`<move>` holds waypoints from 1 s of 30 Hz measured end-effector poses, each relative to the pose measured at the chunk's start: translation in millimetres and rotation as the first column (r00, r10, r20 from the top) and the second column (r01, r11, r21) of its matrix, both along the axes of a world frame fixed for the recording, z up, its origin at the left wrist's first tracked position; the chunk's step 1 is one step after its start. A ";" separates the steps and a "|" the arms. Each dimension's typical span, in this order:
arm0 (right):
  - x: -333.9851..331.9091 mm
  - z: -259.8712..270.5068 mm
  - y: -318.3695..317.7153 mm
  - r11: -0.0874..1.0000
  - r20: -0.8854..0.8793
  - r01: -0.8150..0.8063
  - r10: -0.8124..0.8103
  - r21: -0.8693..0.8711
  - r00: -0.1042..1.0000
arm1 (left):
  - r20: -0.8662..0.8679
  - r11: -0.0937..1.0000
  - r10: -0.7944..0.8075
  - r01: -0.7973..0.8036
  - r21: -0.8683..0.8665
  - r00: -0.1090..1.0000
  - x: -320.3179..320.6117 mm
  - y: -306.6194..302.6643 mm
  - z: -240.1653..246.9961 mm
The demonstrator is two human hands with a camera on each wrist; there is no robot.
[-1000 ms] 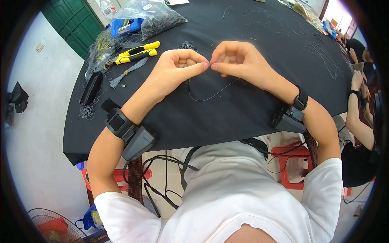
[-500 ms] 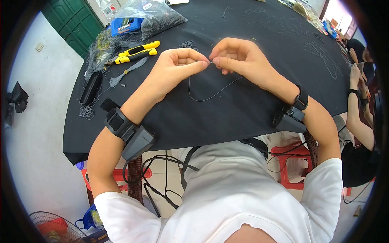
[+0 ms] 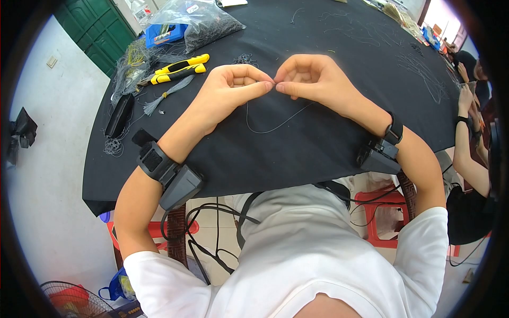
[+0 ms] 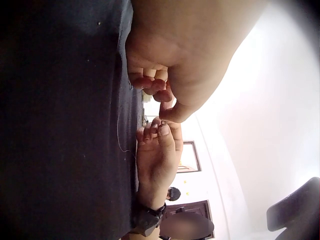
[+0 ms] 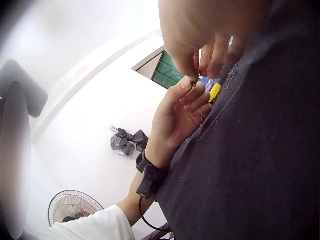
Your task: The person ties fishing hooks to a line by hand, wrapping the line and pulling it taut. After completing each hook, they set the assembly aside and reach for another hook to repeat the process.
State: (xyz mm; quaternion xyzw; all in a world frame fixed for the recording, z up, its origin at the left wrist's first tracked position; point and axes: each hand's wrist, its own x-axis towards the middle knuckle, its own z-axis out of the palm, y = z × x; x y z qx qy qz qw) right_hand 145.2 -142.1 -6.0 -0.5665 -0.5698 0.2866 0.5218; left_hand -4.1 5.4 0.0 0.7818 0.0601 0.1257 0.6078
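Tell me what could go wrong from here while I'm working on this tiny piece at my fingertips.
The tiny dark piece sits right at the fingertips of your left hand and right hand, so it could slip and be hard to spot on the black cloth. The thin line hangs in a loose loop below your hands and might kink or catch. Your fingers also partly cover the piece, so a misplacement might go unseen.

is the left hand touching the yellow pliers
Apart: the head view shows dark cloth between the left hand and the yellow pliers.
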 end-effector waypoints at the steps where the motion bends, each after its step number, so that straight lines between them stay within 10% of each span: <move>1: -0.6 1.4 -0.8 1.000 -0.001 0.005 -0.005 -0.011 1.000 | -0.002 1.000 0.001 -0.001 0.002 1.000 0.0 -0.1 0.0; 30: 4.6 -4.3 6.1 0.999 -0.061 -0.027 0.025 -0.037 0.998 | -0.080 0.999 0.007 -0.011 -0.048 0.997 6.2 0.8 -1.2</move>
